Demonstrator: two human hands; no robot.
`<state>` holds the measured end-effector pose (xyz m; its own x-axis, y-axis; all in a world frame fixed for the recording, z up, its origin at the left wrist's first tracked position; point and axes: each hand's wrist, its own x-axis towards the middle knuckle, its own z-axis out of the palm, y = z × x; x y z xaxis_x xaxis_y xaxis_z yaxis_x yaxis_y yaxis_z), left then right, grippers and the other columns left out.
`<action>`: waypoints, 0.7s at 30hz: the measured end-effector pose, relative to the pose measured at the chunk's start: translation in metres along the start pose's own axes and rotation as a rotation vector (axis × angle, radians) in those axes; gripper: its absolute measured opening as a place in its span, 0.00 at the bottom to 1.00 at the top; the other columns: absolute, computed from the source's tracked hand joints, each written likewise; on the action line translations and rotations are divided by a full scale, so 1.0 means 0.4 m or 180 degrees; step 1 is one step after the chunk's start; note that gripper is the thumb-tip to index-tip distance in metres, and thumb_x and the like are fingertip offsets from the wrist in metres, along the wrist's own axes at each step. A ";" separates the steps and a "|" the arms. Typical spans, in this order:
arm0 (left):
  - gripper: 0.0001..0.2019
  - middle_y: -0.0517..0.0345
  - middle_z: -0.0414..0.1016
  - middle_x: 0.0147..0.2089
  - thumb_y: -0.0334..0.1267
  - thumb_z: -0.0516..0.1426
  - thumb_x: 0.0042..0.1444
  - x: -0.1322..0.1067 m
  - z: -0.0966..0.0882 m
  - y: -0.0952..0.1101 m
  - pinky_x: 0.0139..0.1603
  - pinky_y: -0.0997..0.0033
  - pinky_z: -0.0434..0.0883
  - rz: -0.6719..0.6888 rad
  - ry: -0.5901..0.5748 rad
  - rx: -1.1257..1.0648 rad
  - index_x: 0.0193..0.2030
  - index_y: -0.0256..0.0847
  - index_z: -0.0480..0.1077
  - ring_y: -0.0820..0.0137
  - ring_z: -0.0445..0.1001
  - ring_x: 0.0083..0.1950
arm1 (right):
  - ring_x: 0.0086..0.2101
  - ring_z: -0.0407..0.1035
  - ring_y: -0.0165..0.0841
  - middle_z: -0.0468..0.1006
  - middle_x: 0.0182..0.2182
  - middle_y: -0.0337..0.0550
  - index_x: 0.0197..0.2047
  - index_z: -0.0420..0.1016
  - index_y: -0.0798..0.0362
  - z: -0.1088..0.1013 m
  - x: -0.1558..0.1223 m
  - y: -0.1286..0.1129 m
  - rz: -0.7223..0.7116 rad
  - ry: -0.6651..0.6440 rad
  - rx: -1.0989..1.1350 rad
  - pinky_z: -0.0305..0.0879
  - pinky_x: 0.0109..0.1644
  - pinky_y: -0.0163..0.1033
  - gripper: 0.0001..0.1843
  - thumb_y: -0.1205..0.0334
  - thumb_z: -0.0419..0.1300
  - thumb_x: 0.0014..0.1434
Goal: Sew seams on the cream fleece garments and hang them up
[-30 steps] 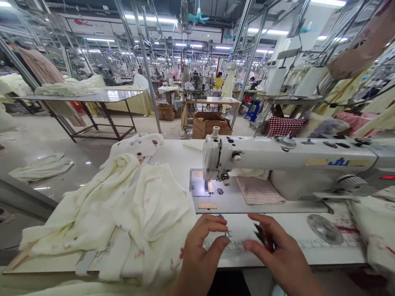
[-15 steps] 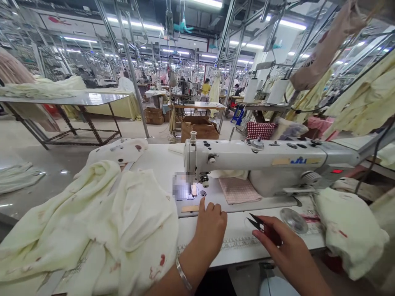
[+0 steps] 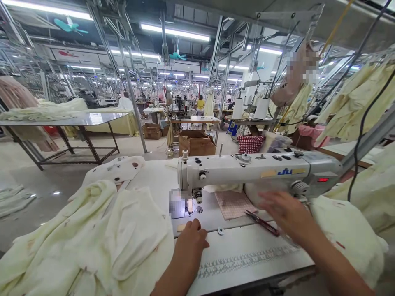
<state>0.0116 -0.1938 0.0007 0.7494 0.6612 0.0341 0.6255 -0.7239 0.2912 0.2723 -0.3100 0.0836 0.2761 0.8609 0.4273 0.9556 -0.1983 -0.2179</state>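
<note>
My left hand (image 3: 191, 240) rests at the front edge of the sewing machine (image 3: 247, 170) bed, fingers curled down; what lies under the fingertips is hidden. It is beside a tan strip (image 3: 181, 227) and below the needle area. A small metal disc (image 3: 220, 230), like a bobbin, lies on the table to its right. My right hand (image 3: 285, 211), smeared by motion, hovers in front of the machine arm with fingers stretched out and holding nothing. Just left of it, thread snips (image 3: 263, 223) with dark red handles lie on the machine bed's edge, beside a pink checked cloth (image 3: 233, 204).
Pale yellow printed fabric (image 3: 92, 234) heaps over the table's left side. Another pale bundle (image 3: 347, 234) sits at the right. A printed ruler tape (image 3: 240, 260) runs along the front edge. Thread cones (image 3: 261, 108) and hanging garments (image 3: 364, 94) stand beyond the machine.
My right hand has let go of the thread snips and moved up and away, fingers extended. My left hand has drawn back with its index finger curled in. The view has shifted slightly.
</note>
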 end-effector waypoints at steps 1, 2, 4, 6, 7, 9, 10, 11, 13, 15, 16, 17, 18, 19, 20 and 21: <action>0.07 0.52 0.70 0.43 0.26 0.60 0.49 0.000 0.005 -0.003 0.40 0.65 0.69 -0.0021 0.0002 -0.0009 0.35 0.39 0.75 0.60 0.69 0.45 | 0.46 0.68 0.41 0.74 0.44 0.47 0.47 0.73 0.49 -0.029 0.026 -0.005 0.0010 0.0026 -0.0050 0.63 0.50 0.45 0.21 0.50 0.48 0.59; 0.07 0.51 0.70 0.43 0.27 0.60 0.49 -0.002 0.009 -0.005 0.40 0.65 0.69 -0.0043 0.0021 -0.0019 0.35 0.39 0.74 0.60 0.69 0.45 | 0.46 0.68 0.42 0.74 0.45 0.46 0.48 0.72 0.49 -0.052 0.046 -0.010 0.0036 -0.0017 -0.0111 0.63 0.49 0.45 0.20 0.50 0.48 0.59; 0.07 0.51 0.70 0.44 0.27 0.59 0.49 -0.006 0.015 -0.010 0.42 0.63 0.69 -0.0057 0.0079 -0.0049 0.36 0.38 0.74 0.59 0.68 0.46 | 0.40 0.71 0.42 0.77 0.39 0.46 0.46 0.74 0.49 -0.065 0.061 -0.014 0.0133 -0.0318 -0.0239 0.66 0.41 0.44 0.18 0.52 0.51 0.57; 0.06 0.51 0.70 0.44 0.25 0.57 0.51 -0.011 0.018 -0.016 0.43 0.64 0.68 -0.0019 0.0135 -0.0103 0.34 0.37 0.74 0.61 0.68 0.45 | 0.30 0.73 0.42 0.78 0.29 0.44 0.41 0.76 0.48 -0.036 0.041 -0.011 0.0275 -0.0783 -0.0347 0.66 0.30 0.42 0.14 0.57 0.57 0.52; 0.07 0.51 0.70 0.43 0.24 0.56 0.51 -0.014 0.020 -0.020 0.43 0.64 0.68 0.0006 0.0168 -0.0134 0.34 0.37 0.73 0.61 0.68 0.44 | 0.28 0.73 0.42 0.78 0.25 0.44 0.40 0.77 0.49 -0.010 0.022 -0.006 0.0352 -0.0999 -0.0388 0.65 0.27 0.41 0.13 0.60 0.59 0.50; 0.10 0.51 0.70 0.43 0.22 0.53 0.52 -0.018 0.025 -0.029 0.43 0.65 0.68 0.0043 0.0237 -0.0199 0.34 0.37 0.73 0.62 0.68 0.44 | 0.31 0.74 0.44 0.79 0.29 0.47 0.41 0.76 0.50 0.045 -0.021 0.008 0.0482 -0.1290 -0.0440 0.66 0.29 0.42 0.15 0.63 0.60 0.46; 0.11 0.51 0.70 0.43 0.21 0.52 0.52 -0.020 0.028 -0.032 0.43 0.65 0.67 0.0054 0.0266 -0.0228 0.35 0.37 0.72 0.63 0.68 0.44 | 0.33 0.74 0.45 0.79 0.32 0.48 0.41 0.76 0.50 0.066 -0.042 0.017 0.0533 -0.1389 -0.0446 0.66 0.31 0.42 0.16 0.63 0.60 0.47; 0.12 0.52 0.70 0.42 0.21 0.51 0.52 -0.022 0.030 -0.035 0.43 0.65 0.67 0.0062 0.0282 -0.0244 0.37 0.38 0.72 0.63 0.68 0.44 | 0.35 0.74 0.44 0.79 0.35 0.49 0.42 0.75 0.49 0.081 -0.059 0.025 0.0566 -0.1472 -0.0439 0.67 0.32 0.42 0.15 0.62 0.58 0.49; 0.14 0.53 0.70 0.42 0.20 0.49 0.53 -0.030 0.031 -0.038 0.44 0.65 0.67 0.0080 0.0331 -0.0335 0.38 0.38 0.71 0.63 0.68 0.44 | 0.35 0.73 0.41 0.79 0.36 0.46 0.41 0.74 0.46 0.082 -0.083 0.037 0.0555 -0.1638 -0.0386 0.67 0.34 0.41 0.14 0.62 0.54 0.51; 0.14 0.53 0.71 0.42 0.23 0.48 0.55 -0.040 0.026 -0.037 0.44 0.65 0.67 0.0094 0.0487 -0.0607 0.40 0.39 0.71 0.64 0.68 0.44 | 0.34 0.73 0.38 0.78 0.34 0.42 0.36 0.75 0.43 0.053 -0.096 0.044 0.0442 -0.1828 -0.0320 0.66 0.35 0.39 0.12 0.65 0.53 0.50; 0.13 0.53 0.71 0.42 0.25 0.48 0.57 -0.046 0.021 -0.033 0.44 0.65 0.67 0.0097 0.0586 -0.0806 0.41 0.40 0.71 0.64 0.68 0.44 | 0.34 0.72 0.37 0.77 0.33 0.40 0.33 0.74 0.43 0.032 -0.102 0.044 0.0370 -0.1914 -0.0302 0.66 0.35 0.39 0.12 0.67 0.54 0.48; 0.12 0.54 0.71 0.42 0.27 0.48 0.58 -0.052 0.015 -0.028 0.44 0.65 0.67 0.0096 0.0684 -0.1031 0.42 0.41 0.71 0.63 0.68 0.44 | 0.34 0.72 0.37 0.77 0.32 0.39 0.31 0.74 0.42 0.009 -0.106 0.044 0.0307 -0.1984 -0.0297 0.66 0.36 0.39 0.12 0.67 0.54 0.47; 0.11 0.54 0.71 0.41 0.30 0.49 0.59 -0.057 0.008 -0.021 0.44 0.65 0.67 0.0084 0.0762 -0.1256 0.42 0.42 0.70 0.64 0.68 0.44 | 0.33 0.72 0.37 0.77 0.31 0.39 0.29 0.74 0.41 -0.014 -0.111 0.041 0.0258 -0.2027 -0.0314 0.65 0.36 0.39 0.11 0.67 0.54 0.47; 0.10 0.55 0.71 0.41 0.32 0.49 0.60 -0.063 0.000 -0.012 0.43 0.65 0.67 0.0064 0.0795 -0.1458 0.43 0.44 0.70 0.64 0.69 0.43 | 0.33 0.71 0.37 0.77 0.31 0.38 0.29 0.74 0.41 -0.036 -0.115 0.038 0.0222 -0.2033 -0.0346 0.65 0.37 0.40 0.11 0.67 0.54 0.48; 0.09 0.56 0.71 0.40 0.34 0.49 0.60 -0.067 -0.006 -0.002 0.42 0.66 0.67 0.0054 0.0792 -0.1650 0.43 0.44 0.70 0.65 0.70 0.41 | 0.33 0.71 0.37 0.77 0.30 0.38 0.28 0.75 0.40 -0.056 -0.118 0.034 0.0234 -0.1964 -0.0408 0.65 0.38 0.41 0.11 0.66 0.54 0.48; 0.09 0.57 0.70 0.40 0.36 0.49 0.60 -0.071 -0.012 0.009 0.40 0.67 0.67 0.0062 0.0779 -0.1837 0.43 0.45 0.70 0.66 0.70 0.40 | 0.33 0.71 0.37 0.77 0.29 0.38 0.27 0.75 0.39 -0.074 -0.120 0.028 0.0250 -0.1874 -0.0466 0.64 0.38 0.41 0.11 0.66 0.54 0.48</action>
<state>-0.0084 -0.2143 0.0052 0.6454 0.7243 0.2426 0.3430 -0.5585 0.7553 0.2729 -0.3676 0.0864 0.2830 0.9472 -0.1510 0.9504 -0.2981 -0.0885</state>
